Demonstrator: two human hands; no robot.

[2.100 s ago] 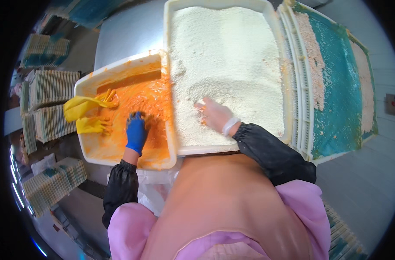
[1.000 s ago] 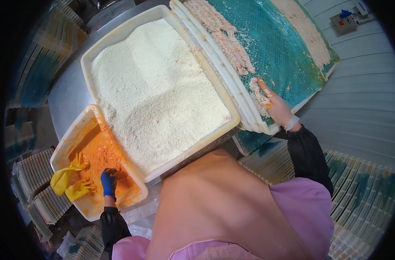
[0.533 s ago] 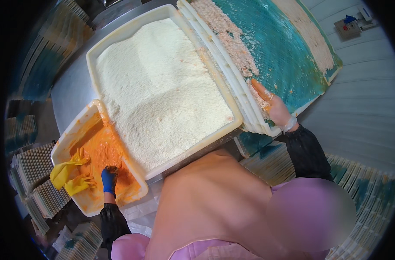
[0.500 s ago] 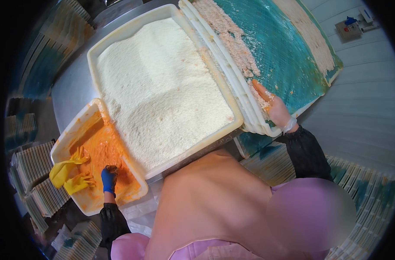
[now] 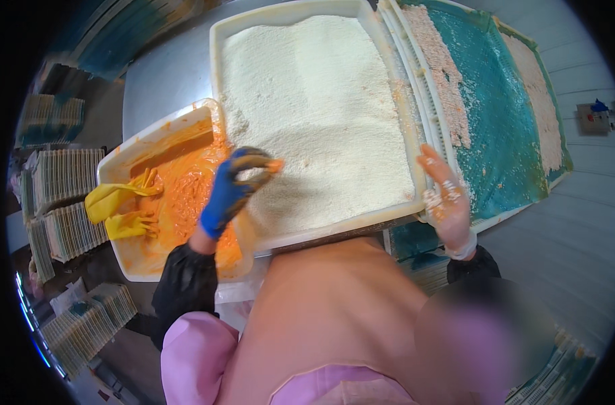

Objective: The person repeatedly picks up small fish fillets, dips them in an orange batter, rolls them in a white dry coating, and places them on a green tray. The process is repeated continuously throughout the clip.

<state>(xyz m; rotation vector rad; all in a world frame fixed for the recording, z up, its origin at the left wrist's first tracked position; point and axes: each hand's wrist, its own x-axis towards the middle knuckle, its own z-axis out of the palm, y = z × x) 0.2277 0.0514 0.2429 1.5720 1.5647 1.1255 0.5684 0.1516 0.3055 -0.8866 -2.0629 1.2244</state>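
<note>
My left hand, in a blue glove smeared with orange, is closed in a pinch on a small orange batter-coated piece above the pale crumbs. The crumbs fill a large white tray. Left of it, a white tub contains wet orange batter with pieces in it. Beside the tray's right rim, my right hand is open, fingers extended, in a clear glove with crumbs and orange bits stuck to it. I see nothing held in it.
Yellow gloves hang over the tub's left wall. Right of the crumb tray stand white frames and a green mesh sheet with rows of crumbed pieces. Stacked racks stand at far left; a metal table lies behind the tub.
My left hand has lifted out of the batter and moved right, over the crumbs, with an orange piece. My right hand has left the crumbed row and come back beside the tray. The view has shifted.
</note>
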